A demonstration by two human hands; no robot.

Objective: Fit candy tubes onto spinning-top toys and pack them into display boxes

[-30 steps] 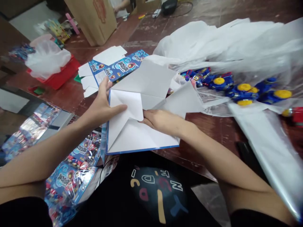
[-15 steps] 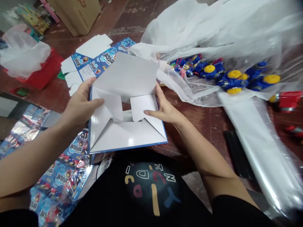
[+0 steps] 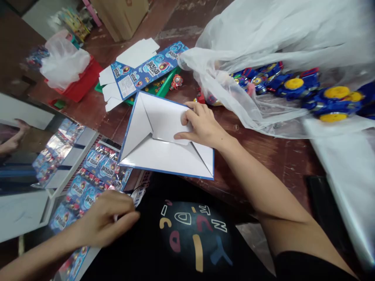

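An open cardboard box (image 3: 170, 160) with a white inside and blue edges sits in front of me, its bottom flaps folded inward and interlocked. At its far right edge, my right hand (image 3: 202, 125) presses on the inner flap, with the fingers bent and the thumb along the white board. My left hand (image 3: 108, 218) is away from the box, near my lap, fingers curled in and thumb folded over; I see nothing in it. Just beyond it lie clear-wrapped blue toy packs (image 3: 84, 191) in rows.
A flattened blue printed box (image 3: 152, 66) lies across a green tray (image 3: 166, 88). A red bin (image 3: 79, 84) with a plastic bag stands at the back left. Blue and yellow toys (image 3: 293, 84) spill from a white plastic bag (image 3: 263, 35). Another person's hand (image 3: 22, 127) shows at far left.
My left hand has let go of the box and dropped toward my lap. The box's far flap is folded down inside, covering the gap, with my right hand on it.
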